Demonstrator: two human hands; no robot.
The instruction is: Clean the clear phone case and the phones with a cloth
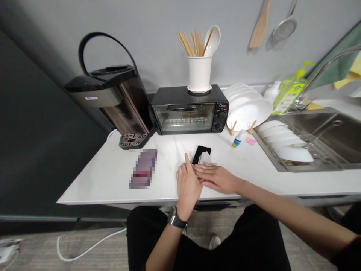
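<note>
On the white counter, a dark phone [199, 152] lies in front of the toaster oven, its lower part covered by my hands. My right hand [218, 178] rests over it with fingers together, and a crumpled white tissue [205, 158] shows beyond those fingers. My left hand [188, 185], with a dark watch [176, 219] at the wrist, is at the phone's lower left. Its index finger sticks out and the others lie a little apart; its thumb side is partly hidden by my right hand. Right of the phone stands a small white bottle [238, 139] with a blue and yellow label.
A blurred-out purple item [143, 169] lies at left, before a water dispenser [121, 101]. The toaster oven [186, 111] carries a white holder [199, 73] with chopsticks and a spoon. Racked plates [249, 113], a pink slip [251, 141] and a sink [327, 131] are at right.
</note>
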